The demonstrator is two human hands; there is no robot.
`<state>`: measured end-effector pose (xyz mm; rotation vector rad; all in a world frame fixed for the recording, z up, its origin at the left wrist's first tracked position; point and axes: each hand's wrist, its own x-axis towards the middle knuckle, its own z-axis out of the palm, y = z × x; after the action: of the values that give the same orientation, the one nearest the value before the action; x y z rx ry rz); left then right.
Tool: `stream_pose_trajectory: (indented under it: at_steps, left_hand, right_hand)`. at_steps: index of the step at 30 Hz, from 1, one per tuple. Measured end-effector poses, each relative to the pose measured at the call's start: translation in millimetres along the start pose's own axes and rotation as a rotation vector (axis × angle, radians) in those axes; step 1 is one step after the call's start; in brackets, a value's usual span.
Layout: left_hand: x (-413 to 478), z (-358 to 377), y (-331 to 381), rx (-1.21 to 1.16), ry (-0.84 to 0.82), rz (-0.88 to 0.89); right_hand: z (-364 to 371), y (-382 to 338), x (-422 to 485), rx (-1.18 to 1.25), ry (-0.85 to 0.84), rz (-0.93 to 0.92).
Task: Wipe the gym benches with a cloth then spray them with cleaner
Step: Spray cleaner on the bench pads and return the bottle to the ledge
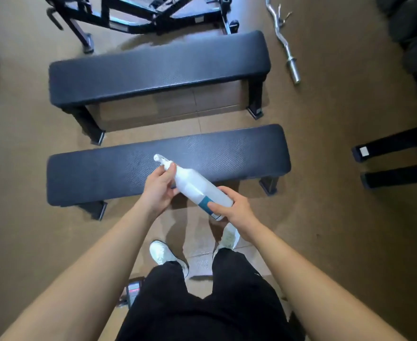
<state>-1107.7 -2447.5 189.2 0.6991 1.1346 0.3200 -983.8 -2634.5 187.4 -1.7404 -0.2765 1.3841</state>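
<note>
Two flat black benches sit side by side across the view, long edges parallel, with a strip of tan floor (30, 242) between them. The near bench (104, 178) is right in front of the person's white shoes (163, 253), toes just short of its near edge. The white spray bottle (197, 187) is held tilted over the middle of that bench. Its nozzle points far-left over the pad, and its teal-labelled base end hangs out past the near edge. The left hand (157, 190) has its fingers curled round the neck just below the trigger head. The right hand (237, 209) is wrapped on the base, thumb across the label. So both hands are clamped on the bottle, which touches nothing else. Room-wise, there's wide open floor off the left ends of both benches. The right side is tighter: a curl bar (282, 38) lies on the floor just beyond the right end of the far bench (153, 70). Two black rack feet (394, 143) also jut in from the right edge, apart from the near bench's right end. A black machine frame (133, 16) stands close behind the far bench's far edge.
</note>
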Motion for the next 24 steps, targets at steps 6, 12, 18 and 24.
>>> stream_pose_trajectory:
  at_steps: [6,12,18,24]
  left_hand:
    - [-13.0,-95.3,22.3,-0.153,0.056,0.045]
    - [-25.6,-203.4,39.6,-0.258,0.133,0.056]
    - [-38.1,-305.7,62.6,-0.289,0.143,0.132]
    - [-46.0,-382.4,74.4,-0.356,0.257,0.14]
  right_hand:
    - [89.1,-25.4,8.8,-0.091,-0.066,-0.037]
    - [192.3,-37.6,7.0,-0.207,-0.123,-0.047]
    - [297.6,-52.2,12.6,-0.306,-0.194,-0.067]
    - [372.4,-62.8,22.4,-0.345,-0.278,-0.033]
